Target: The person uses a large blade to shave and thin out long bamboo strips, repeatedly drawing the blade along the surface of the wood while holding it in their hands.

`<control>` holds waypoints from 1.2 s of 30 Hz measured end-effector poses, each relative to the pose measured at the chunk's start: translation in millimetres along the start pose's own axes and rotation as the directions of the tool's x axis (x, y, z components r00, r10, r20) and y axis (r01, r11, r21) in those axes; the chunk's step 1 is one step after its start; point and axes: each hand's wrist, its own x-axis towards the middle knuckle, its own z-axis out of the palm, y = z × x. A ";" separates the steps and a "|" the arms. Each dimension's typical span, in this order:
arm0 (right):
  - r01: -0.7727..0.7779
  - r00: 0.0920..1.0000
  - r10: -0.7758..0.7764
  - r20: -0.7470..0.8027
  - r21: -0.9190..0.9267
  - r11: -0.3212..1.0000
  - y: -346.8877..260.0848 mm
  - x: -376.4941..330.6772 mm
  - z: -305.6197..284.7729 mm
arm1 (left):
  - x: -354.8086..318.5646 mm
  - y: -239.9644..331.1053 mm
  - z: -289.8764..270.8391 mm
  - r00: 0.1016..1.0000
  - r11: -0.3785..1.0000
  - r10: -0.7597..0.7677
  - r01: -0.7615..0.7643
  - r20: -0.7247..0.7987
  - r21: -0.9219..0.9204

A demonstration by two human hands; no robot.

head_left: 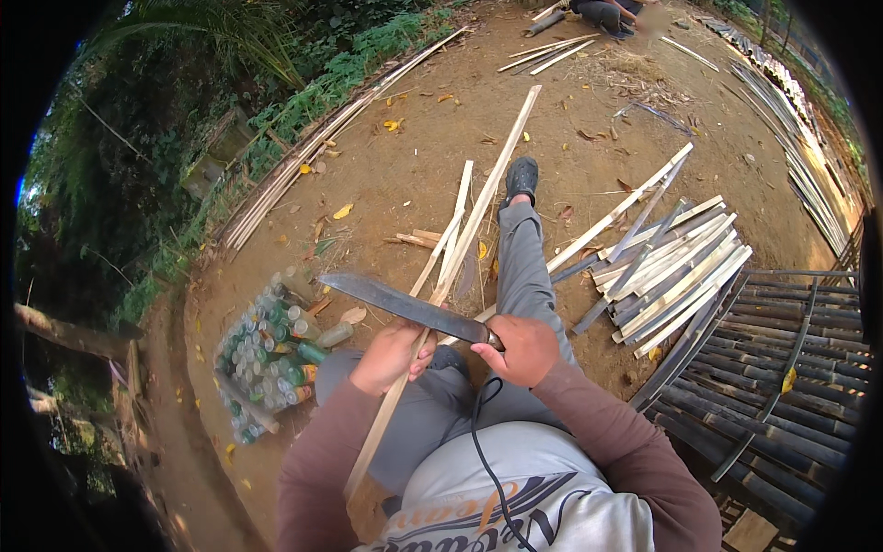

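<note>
With the left hand [391, 354] clamped on the strip [460, 248] and the right hand [524, 350] gripping the machete [405, 304], shave shallow, blade angled away from fingers

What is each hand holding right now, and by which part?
The right hand grips a machete by its handle. The left hand grips a long bamboo strip partway along its length, below the blade.

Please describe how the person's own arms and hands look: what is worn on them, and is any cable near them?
Both forearms wear long, close-fitting sleeves of a dull reddish-brown, the left sleeve and the right sleeve, ending at the wrists. The left hand and right hand are bare: no gloves, and no rings or watch that I can see. A thin black cable hangs between the arms.
</note>
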 end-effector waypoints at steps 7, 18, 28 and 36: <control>-0.117 0.993 0.118 0.004 -0.108 0.987 36.6 -3.9 -4.7 | -7.3 -23.0 -2.9 0.998 0.986 0.039 -0.045 0.039 0.162; -0.139 0.986 0.152 0.073 -0.159 0.977 58.4 7.3 -10.4 | -19.9 -39.2 0.4 0.999 0.982 0.000 -0.009 0.046 0.186; -0.357 0.933 0.357 -0.039 -0.220 0.908 123.5 29.6 -17.9 | -52.4 -50.7 3.1 0.999 0.971 -0.024 0.029 -0.023 0.238; -0.081 0.981 0.092 0.169 -0.074 0.994 61.0 -3.5 6.9 | -56.3 -57.6 -1.3 0.997 0.973 -0.066 0.072 -0.034 0.219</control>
